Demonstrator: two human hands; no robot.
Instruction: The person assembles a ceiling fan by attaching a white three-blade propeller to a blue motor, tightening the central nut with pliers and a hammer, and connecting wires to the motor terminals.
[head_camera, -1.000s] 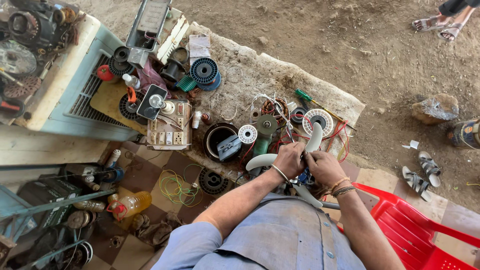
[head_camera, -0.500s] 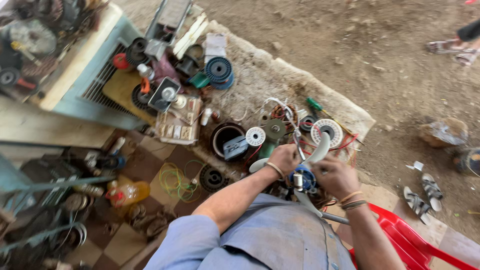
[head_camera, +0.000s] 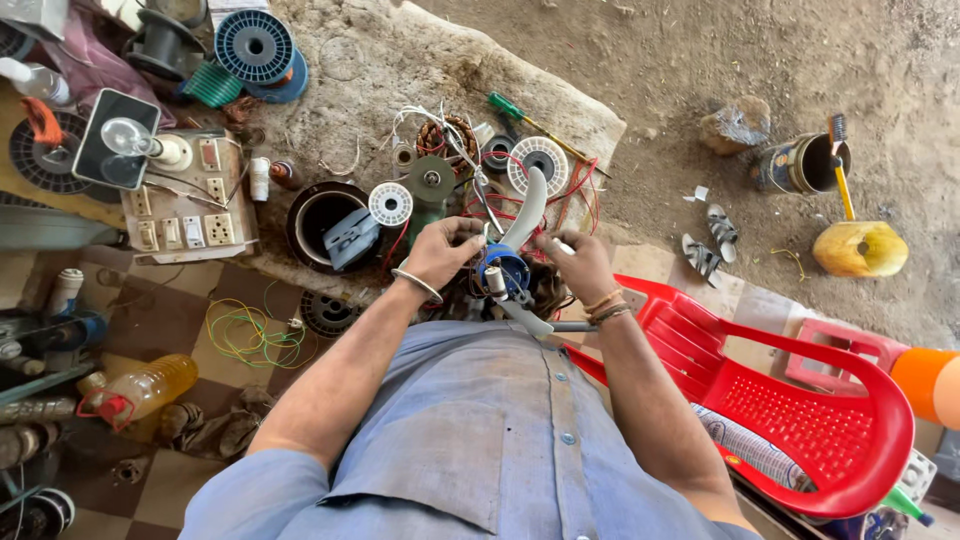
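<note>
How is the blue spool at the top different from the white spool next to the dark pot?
The blue spool is larger and dark blue with a ribbed face; the white spool is smaller and white. The blue spool lies by a green part far from the hands; the white spool sits beside the dark pot, near the left hand. Both are round and face up.

Left hand (head_camera: 443, 250), right hand (head_camera: 580, 266) clenched together

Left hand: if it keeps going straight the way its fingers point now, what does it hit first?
Probably the curved grey fan blade above the blue fan hub; the left hand points right toward it. Depth is unclear from above.
</note>
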